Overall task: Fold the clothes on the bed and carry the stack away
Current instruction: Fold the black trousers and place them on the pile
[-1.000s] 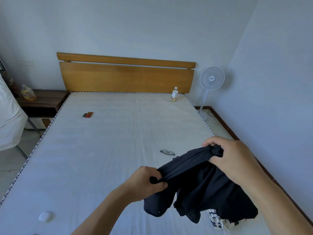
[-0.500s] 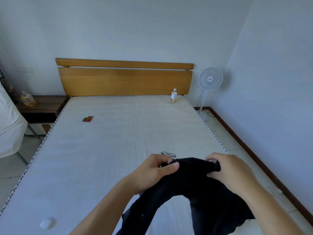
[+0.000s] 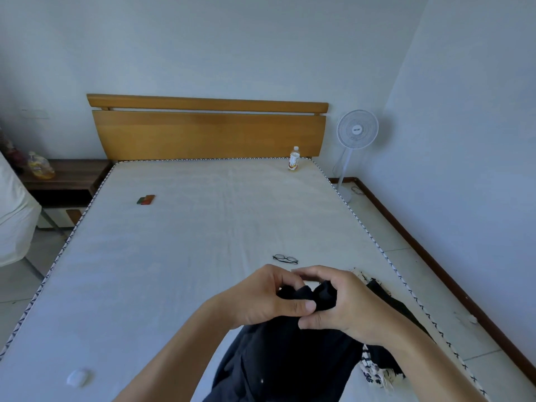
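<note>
Your left hand [image 3: 261, 297] and right hand [image 3: 342, 306] are both pinched onto one bunched edge of the dark garment [image 3: 284, 358], held above the near right part of the bed [image 3: 174, 256] with the rest hanging slack. Gripped so close together, the cloth could twist or fold crooked, and a swing forward might catch the glasses [image 3: 285, 259] just beyond your fingers. A patterned cloth [image 3: 374, 372] lies under your right arm; no containers hold anything here.
</note>
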